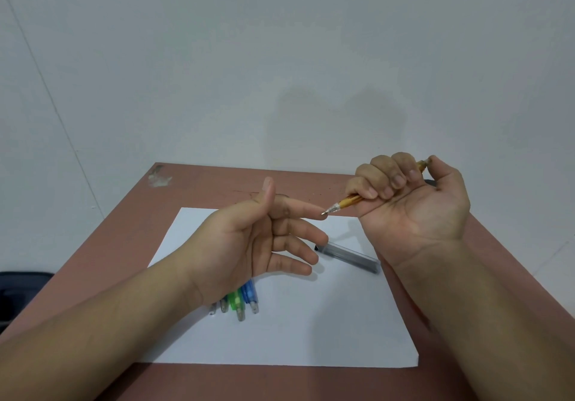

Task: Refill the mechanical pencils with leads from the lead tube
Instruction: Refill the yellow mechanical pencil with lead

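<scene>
- Nearest, a white sheet of paper (pixel 311 323) lies on the brown table (pixel 485 276) and serves as the work surface

- On the sheet at about 8 o'clock, the spare pencils (pixel 241 302) lie side by side, tips toward the viewer; a green and a blue barrel are plain, and at least two more tips show beside them. Their upper ends are hidden under the left wrist, so the count is uncertain

- Further in, at about 3 o'clock on the sheet, the lead tube (pixel 348 253) lies flat, dark cap end toward the left hand. Whether it is capped cannot be told

- Left hand (pixel 264 242) is raised above the sheet, palm up, fingers relaxed and spread, thumb upright, holding nothing. Its forefinger reaches to 2 o'clock and meets the pencil tip

- Right hand (pixel 413 201) is closed in a fist round the orange pencil (pixel 345 203), thumb over the rear button, tip pointing to 8 o'clock

- Judgement: the step in hand appears to be testing lead feed against the fingertip

- Recommendation: press the button in single clicks, keep the forefinger light so an emerging lead is not snapped, and hold the tip over the sheet so any dropped lead is seen

- No lead is visible at the tip at this size
</scene>
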{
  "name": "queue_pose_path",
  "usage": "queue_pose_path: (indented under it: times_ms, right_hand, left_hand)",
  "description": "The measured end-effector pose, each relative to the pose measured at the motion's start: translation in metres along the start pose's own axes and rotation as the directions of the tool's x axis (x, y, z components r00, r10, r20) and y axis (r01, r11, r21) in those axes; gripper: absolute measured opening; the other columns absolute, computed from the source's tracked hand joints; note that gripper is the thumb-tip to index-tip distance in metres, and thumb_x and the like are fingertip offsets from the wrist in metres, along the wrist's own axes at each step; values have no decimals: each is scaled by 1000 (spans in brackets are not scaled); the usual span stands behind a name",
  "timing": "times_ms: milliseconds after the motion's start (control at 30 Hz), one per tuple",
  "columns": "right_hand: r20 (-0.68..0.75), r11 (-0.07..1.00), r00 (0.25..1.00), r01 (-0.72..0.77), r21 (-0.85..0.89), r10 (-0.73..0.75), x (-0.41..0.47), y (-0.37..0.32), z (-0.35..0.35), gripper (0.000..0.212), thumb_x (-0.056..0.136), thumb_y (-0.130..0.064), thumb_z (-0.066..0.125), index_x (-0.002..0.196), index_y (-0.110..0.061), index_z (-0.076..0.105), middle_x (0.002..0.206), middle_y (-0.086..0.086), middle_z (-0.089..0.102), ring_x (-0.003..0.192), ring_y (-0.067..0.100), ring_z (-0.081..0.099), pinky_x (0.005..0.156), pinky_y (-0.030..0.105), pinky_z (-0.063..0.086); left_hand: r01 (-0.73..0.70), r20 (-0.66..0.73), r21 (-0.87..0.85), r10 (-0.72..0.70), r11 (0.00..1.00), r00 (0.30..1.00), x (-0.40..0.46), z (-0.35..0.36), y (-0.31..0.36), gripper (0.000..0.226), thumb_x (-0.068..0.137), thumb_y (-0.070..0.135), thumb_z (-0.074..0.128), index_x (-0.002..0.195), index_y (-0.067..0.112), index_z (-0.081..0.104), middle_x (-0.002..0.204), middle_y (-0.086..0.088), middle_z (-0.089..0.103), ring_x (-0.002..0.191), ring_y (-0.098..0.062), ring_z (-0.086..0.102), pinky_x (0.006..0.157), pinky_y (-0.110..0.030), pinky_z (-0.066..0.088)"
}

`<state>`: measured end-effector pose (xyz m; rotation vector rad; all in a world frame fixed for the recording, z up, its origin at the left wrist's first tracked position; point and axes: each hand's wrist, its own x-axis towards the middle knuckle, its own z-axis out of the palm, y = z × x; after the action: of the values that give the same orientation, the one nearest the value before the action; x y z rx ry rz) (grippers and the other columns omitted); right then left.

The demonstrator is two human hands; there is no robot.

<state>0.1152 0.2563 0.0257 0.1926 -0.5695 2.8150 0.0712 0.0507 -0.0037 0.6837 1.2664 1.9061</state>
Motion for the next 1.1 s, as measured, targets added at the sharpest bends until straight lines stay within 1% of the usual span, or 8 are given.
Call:
queue_pose_path:
  times_ms: [100, 333, 400, 500, 633, 833, 1000, 1100]
  right_hand:
    - [9, 1000, 1000, -7, 8, 7, 0, -1, 0, 40, 95, -41, 28, 63, -18, 32, 62, -2, 28, 51, 15, 26, 51, 28, 33]
    - [8, 1000, 1000, -6, 18, 6, -1, 1, 1, 43, 96, -45, 29, 63, -18, 32, 62, -2, 27, 51, 15, 26, 51, 27, 31]
    - [11, 1000, 1000, -11, 27, 11, -1, 0, 1, 42, 96, -43, 27, 63, -18, 32, 62, -2, 27, 51, 15, 26, 51, 27, 32]
    - [25, 999, 1000, -19, 28, 18, -2, -1, 2, 40, 95, -40, 26, 62, -17, 31, 61, -2, 27, 50, 16, 27, 50, 28, 33]
    - [36, 999, 999, -25, 30, 24, -3, 0, 2, 42, 96, -40, 24, 62, -17, 31, 61, -2, 27, 50, 16, 27, 50, 28, 33]
    - [36, 999, 999, -30, 25, 29, -4, 4, 4, 34, 88, -37, 33, 61, -17, 31, 60, -2, 28, 48, 16, 27, 50, 27, 33]
    - [32, 999, 999, -30, 17, 29, -6, 6, 6, 32, 88, -37, 32, 62, -18, 30, 60, -2, 28, 48, 16, 27, 50, 28, 32]
    - [22, 999, 999, -38, 26, 37, -5, 8, 5, 40, 95, -41, 26, 63, -18, 30, 60, -2, 27, 48, 16, 27, 50, 28, 32]
  left_hand:
    - [-2, 5, -6, 2, 1000, 1000, 0, 0, 0, 68, 94, 56, 38, 119, 1, 68, 110, -27, 66, 92, -38, 64, 82, -46, 57]
    - [-5, 7, -3, 5, 1000, 1000, -1, 0, 0, 65, 94, 53, 39, 120, 1, 68, 110, -27, 66, 91, -37, 65, 82, -47, 57]
    - [-12, 6, 5, 12, 1000, 1000, -2, 0, 0, 58, 95, 47, 42, 120, 1, 68, 110, -26, 66, 91, -36, 64, 82, -47, 57]
    - [-41, -10, 45, 42, 998, 999, -3, 0, -1, 39, 92, 29, 52, 115, 4, 71, 108, -25, 68, 91, -35, 64, 80, -45, 57]
    - [-91, -62, 158, 101, 983, 993, -3, 3, -2, 26, 90, 15, 58, 109, 7, 74, 102, -19, 71, 86, -29, 67, 77, -39, 58]
    - [-112, -165, 226, 151, 968, 975, -1, 11, -3, 12, 86, 14, 73, 96, 10, 77, 92, -16, 73, 75, -23, 68, 72, -35, 59]
    - [-115, -209, 241, 167, 964, 963, -1, 15, -2, 13, 76, 19, 72, 86, 12, 77, 87, -15, 74, 70, -22, 68, 71, -34, 60]
    - [-122, -219, 253, 179, 960, 959, 0, 16, -2, 12, 75, 20, 72, 84, 13, 77, 87, -15, 74, 69, -22, 67, 70, -32, 59]
